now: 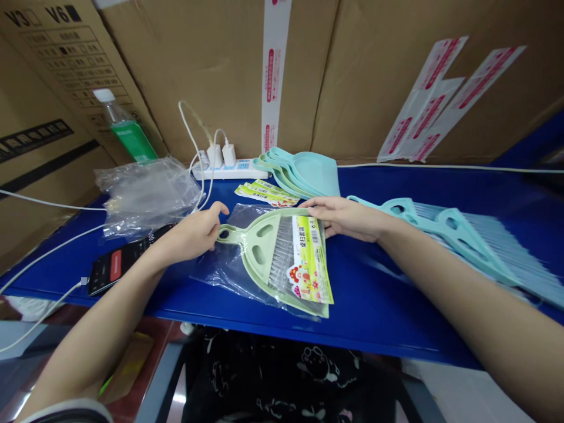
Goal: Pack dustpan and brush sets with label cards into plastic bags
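Note:
A pale green dustpan and brush set [259, 249] lies flat in a clear plastic bag [229, 267] on the blue table. Its handle points left, and a yellow-green printed card [311, 258] covers the bristle end. My left hand [196, 235] is curled closed at the handle end, its index finger bent outward; the exact grip is partly hidden. At the far right corner of the set, my right hand [346, 217] grips the edge, thumb on top and fingers lower at the side.
Behind lie stacked dustpans [315, 170] and loose cards [268, 192]. Blue brushes [471, 235] are at right. Left are empty clear bags [150, 191], a phone [117, 264], a bottle [132, 138], cables and a power strip [240, 169]. Cardboard boxes [211, 70] stand along the back.

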{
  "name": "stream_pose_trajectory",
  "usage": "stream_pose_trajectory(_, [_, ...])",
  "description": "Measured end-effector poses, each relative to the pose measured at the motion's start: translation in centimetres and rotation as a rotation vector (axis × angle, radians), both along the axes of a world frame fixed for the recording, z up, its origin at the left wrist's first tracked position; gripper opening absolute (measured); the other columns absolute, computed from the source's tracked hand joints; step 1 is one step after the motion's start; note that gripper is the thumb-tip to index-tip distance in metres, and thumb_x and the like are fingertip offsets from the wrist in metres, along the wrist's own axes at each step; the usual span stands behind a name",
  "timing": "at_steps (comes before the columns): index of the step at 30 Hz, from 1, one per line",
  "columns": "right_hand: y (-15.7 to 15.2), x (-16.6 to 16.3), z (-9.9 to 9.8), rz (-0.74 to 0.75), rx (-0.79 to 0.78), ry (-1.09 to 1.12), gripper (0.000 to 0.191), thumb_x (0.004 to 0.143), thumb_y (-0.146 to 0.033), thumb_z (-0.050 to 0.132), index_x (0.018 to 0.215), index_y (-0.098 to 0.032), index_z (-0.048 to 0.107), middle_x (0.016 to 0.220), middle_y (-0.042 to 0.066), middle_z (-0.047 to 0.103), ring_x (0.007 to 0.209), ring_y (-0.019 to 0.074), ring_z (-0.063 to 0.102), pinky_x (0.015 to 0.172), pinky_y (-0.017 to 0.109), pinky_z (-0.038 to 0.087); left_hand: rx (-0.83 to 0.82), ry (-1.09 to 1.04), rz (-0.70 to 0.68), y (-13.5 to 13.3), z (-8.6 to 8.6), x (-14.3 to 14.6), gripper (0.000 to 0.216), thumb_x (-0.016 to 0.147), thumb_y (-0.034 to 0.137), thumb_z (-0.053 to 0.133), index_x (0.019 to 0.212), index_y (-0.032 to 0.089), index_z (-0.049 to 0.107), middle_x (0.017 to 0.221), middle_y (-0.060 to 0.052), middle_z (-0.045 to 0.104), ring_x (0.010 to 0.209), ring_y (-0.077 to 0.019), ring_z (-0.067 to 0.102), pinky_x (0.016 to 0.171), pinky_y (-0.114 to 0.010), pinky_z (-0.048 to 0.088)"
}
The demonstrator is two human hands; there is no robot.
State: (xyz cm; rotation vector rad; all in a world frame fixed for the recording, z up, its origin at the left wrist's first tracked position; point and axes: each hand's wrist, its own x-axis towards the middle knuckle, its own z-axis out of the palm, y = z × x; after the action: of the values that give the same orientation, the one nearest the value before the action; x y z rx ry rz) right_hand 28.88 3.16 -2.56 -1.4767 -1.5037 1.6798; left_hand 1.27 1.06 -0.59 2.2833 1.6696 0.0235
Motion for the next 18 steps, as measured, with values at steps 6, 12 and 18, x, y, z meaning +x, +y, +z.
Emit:
stream_pose_trajectory(6, [0.5,0.6,-0.1,-0.091,-0.091,0.098,0.016,0.092,-0.013,0.044,0.103,-0.022,0.053,0.098,0.004,0.068,0.09,0.0137,0.066,0.083,0.031,0.056,0.031,0.169,-0.029,0.3,0.0,0.0,0.035,0.089,0.018,0.027,0.11,0.015,0.055,0.093,-0.01,0.068,0.078,-0.0213,0.066,0.078,-0.035,0.047])
stream_pose_trajectory(12, [0.8,1.0,-0.4,-0.042,-0.084,0.146,0.025,0.086,-0.011,0.053,0.109,-0.02,0.053,0.099,0.005,0.069,0.094,0.0149,0.067,0.086,0.03,0.056,0.052,0.205,-0.074,0.4,-0.3,-0.4,0.038,0.089,0.019,0.025,0.113,0.016,0.054,0.109,-0.012,0.069,0.095,-0.0235,0.066,0.084,-0.036,0.047])
stream_pose_trajectory(18, [0.6,0.9,-0.2,-0.044,-0.09,0.097,0.04,0.089,-0.012,0.052,0.128,-0.018,0.043,0.093,0.005,0.069,0.086,0.0149,0.069,0.085,0.03,0.058,0.088,0.193,-0.094,0.4,-0.3,-0.9,0.039,0.089,0.022,0.025,0.116,0.018,0.052,0.109,-0.012,0.069,0.093,-0.0235,0.066,0.082,-0.036,0.048])
